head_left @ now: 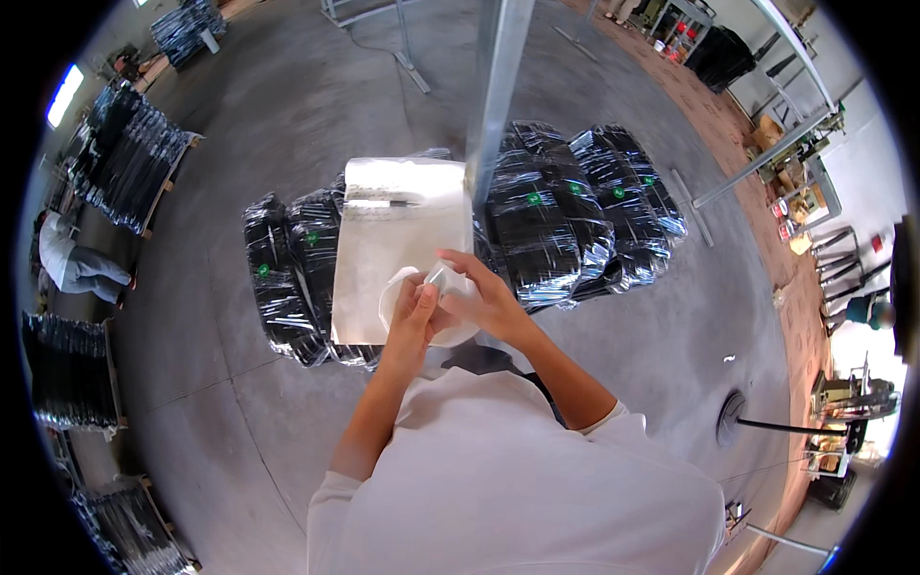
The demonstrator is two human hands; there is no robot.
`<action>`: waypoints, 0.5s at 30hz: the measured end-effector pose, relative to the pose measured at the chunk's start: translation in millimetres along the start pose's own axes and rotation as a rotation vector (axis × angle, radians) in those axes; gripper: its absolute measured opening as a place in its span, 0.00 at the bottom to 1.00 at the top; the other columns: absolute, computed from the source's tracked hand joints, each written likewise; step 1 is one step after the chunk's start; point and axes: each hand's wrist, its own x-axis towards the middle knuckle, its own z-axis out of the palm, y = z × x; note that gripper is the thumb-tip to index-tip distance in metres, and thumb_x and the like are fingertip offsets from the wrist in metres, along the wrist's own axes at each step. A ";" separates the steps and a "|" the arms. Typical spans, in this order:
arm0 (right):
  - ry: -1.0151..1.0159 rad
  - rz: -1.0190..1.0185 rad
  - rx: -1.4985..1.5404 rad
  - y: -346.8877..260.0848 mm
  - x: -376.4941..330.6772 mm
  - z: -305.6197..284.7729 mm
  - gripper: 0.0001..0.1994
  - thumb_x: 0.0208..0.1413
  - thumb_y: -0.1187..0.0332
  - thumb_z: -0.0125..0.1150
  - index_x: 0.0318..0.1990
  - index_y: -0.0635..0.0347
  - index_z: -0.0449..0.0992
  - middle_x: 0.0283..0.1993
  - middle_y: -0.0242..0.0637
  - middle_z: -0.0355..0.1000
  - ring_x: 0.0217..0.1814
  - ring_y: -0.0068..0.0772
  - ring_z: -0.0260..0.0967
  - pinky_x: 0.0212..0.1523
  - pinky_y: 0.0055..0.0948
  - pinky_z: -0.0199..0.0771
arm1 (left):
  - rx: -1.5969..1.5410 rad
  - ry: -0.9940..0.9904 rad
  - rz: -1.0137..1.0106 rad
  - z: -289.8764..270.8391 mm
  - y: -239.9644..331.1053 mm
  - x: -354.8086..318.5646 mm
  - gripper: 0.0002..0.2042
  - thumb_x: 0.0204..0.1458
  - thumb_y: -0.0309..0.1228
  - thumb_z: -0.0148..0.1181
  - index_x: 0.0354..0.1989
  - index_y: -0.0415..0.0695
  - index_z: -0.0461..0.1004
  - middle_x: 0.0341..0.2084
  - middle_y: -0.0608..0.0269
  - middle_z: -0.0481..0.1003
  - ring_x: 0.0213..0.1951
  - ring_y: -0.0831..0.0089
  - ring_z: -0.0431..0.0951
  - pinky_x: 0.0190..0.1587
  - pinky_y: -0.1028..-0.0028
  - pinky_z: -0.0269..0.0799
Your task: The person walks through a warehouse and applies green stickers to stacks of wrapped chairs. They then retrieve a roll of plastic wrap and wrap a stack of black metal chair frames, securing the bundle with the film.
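In front of my chest both hands are closed around a small whitish piece (444, 278), perhaps a folded strip or small roll; its kind is hard to make out. My left hand (414, 309) grips it from the left, thumb pointing up. My right hand (484, 299) holds it from the right, fingers curled over its top. A white strip (389, 297) curves out on the left of my hands, and more white shows below them. Beneath lies a pale sheet-covered board (364, 278), with a pen (391, 203) on papers near its far end.
Black plastic-wrapped bundles (546, 216) with green round stickers lie on both sides of the board. A metal post (500, 86) rises just beyond it. Stacked pallets (134, 163) and a bent-over person (72, 254) are at the left. A round-based stand (731, 419) is at the right.
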 end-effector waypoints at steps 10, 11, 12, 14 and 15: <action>0.172 -0.097 0.067 21.2 5.1 -68.0 0.23 0.53 0.66 0.54 0.55 0.61 0.57 0.49 0.37 0.60 0.52 0.28 0.58 0.52 0.25 0.59 | 0.491 0.063 0.317 46.7 -26.3 72.1 0.21 0.46 0.23 0.57 0.49 0.45 0.59 0.43 0.60 0.60 0.38 0.73 0.70 0.40 0.76 0.70; 0.197 -0.093 0.126 14.9 7.4 -77.5 0.23 0.54 0.66 0.53 0.55 0.60 0.57 0.50 0.36 0.60 0.52 0.26 0.57 0.52 0.25 0.59 | 0.542 0.085 0.354 54.4 -32.5 85.5 0.21 0.44 0.19 0.57 0.48 0.45 0.61 0.43 0.59 0.60 0.38 0.72 0.70 0.41 0.76 0.70; 0.210 -0.065 0.201 8.8 9.3 -88.0 0.23 0.54 0.67 0.53 0.56 0.60 0.57 0.49 0.37 0.60 0.52 0.26 0.58 0.52 0.25 0.59 | 0.534 0.045 0.344 65.0 -33.2 95.8 0.21 0.43 0.19 0.57 0.48 0.44 0.61 0.44 0.59 0.59 0.38 0.71 0.69 0.41 0.75 0.70; 0.237 -0.012 0.351 -0.8 14.2 -112.0 0.23 0.53 0.68 0.54 0.56 0.61 0.57 0.48 0.37 0.61 0.52 0.25 0.58 0.52 0.25 0.60 | 0.519 -0.036 0.328 86.5 -30.7 114.0 0.22 0.42 0.18 0.58 0.48 0.44 0.62 0.45 0.58 0.58 0.40 0.69 0.69 0.43 0.74 0.70; 0.246 0.041 0.384 3.9 17.4 -127.3 0.23 0.53 0.69 0.54 0.56 0.60 0.57 0.46 0.36 0.63 0.50 0.25 0.61 0.51 0.24 0.60 | 0.500 -0.105 0.337 90.7 -36.2 123.9 0.25 0.43 0.18 0.56 0.52 0.46 0.60 0.47 0.56 0.56 0.42 0.67 0.68 0.46 0.72 0.69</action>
